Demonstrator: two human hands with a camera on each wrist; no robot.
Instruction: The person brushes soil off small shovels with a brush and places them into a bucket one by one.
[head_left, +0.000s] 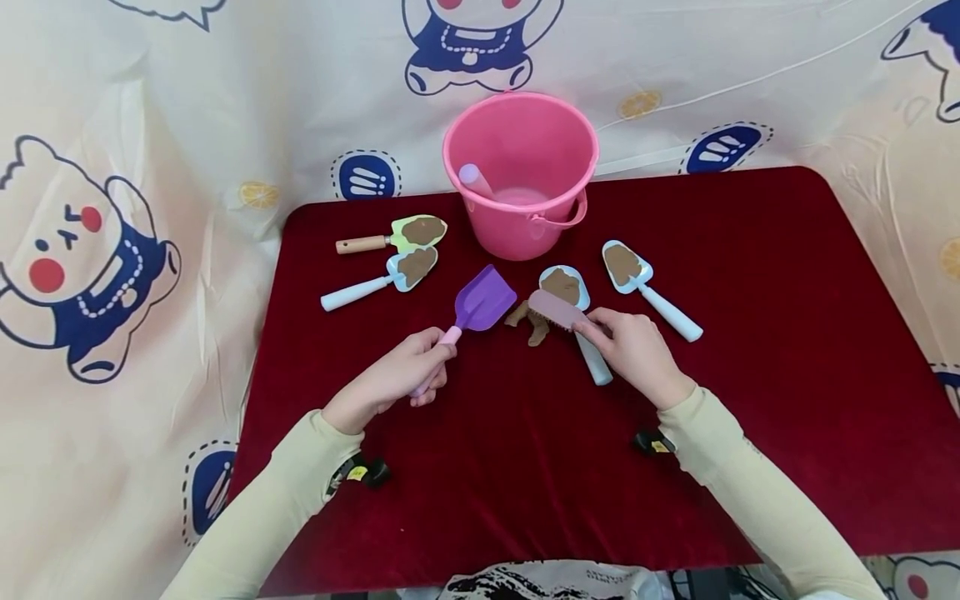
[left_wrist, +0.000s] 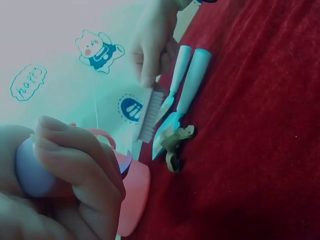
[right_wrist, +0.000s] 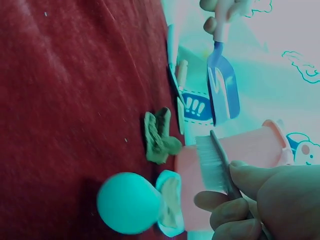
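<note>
My left hand [head_left: 405,371] grips the pale pink handle of a toy shovel with a purple blade [head_left: 486,300], and nothing lies on that blade. My right hand [head_left: 630,350] pinches a small greyish-pink brush [head_left: 557,309], its white bristles [right_wrist: 210,162] plain in the right wrist view. Left of the brush, brown clay-like pieces [head_left: 537,328] lie on the red cloth. Partly behind the brush and right hand is a light blue shovel [head_left: 595,360] with brown material on its blade. The left wrist view shows the brush held above the cloth, near the brown pieces.
A pink bucket [head_left: 517,229] stands at the back, a lilac handle [head_left: 476,178] inside it. Left of it lie a green trowel [head_left: 363,244] and a light blue one [head_left: 356,293]; another blue trowel [head_left: 671,314] lies at right. All three carry brown material. A printed curtain hangs behind.
</note>
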